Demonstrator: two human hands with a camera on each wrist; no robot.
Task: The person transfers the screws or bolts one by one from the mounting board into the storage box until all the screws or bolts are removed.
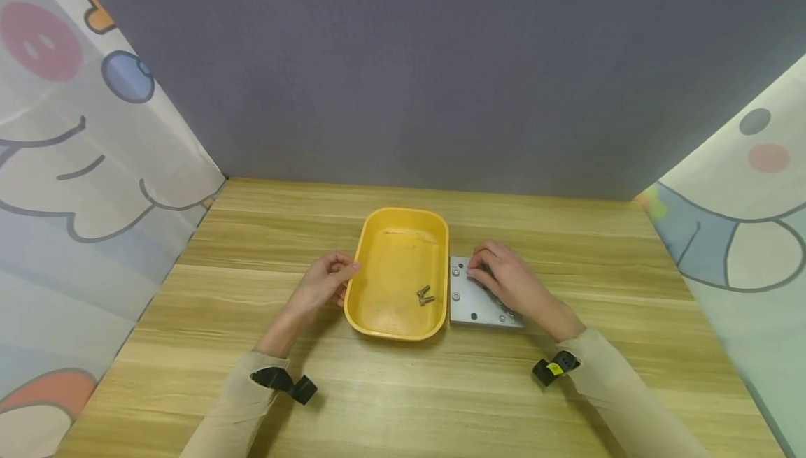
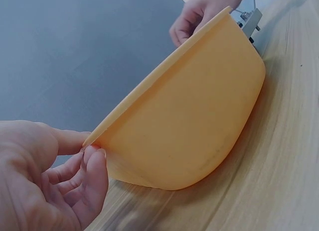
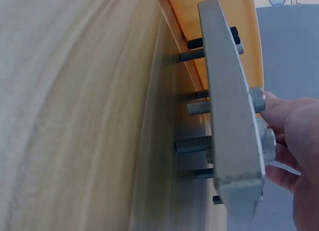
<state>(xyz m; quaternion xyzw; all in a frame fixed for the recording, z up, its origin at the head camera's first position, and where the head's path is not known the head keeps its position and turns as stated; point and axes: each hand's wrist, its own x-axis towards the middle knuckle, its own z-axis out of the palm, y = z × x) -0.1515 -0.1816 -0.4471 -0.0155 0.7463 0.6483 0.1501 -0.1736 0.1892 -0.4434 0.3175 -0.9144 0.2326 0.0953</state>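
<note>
My left hand (image 1: 324, 281) pinches the left rim of a yellow plastic tray (image 1: 390, 262), its thumb above and fingers below the edge. Two small metal bolts (image 1: 425, 298) lie in the tray toward its lower right. Right beside the tray is a silver metal plate (image 1: 478, 312) set with several bolts. My right hand (image 1: 508, 277) reaches over this plate, thumb and fingers drawn together at a bolt head near its upper part. In the right wrist view, threaded bolt shanks (image 3: 194, 144) stick out under the plate, and the bolt heads partly hide the fingertips.
Both things stand on a wood-grain table (image 1: 390, 395). A dark grey partition (image 1: 428, 80) rises behind it, with cartoon-printed cloth (image 1: 75, 164) along the left side and similar cloth on the right. Each wrist wears a black camera strap.
</note>
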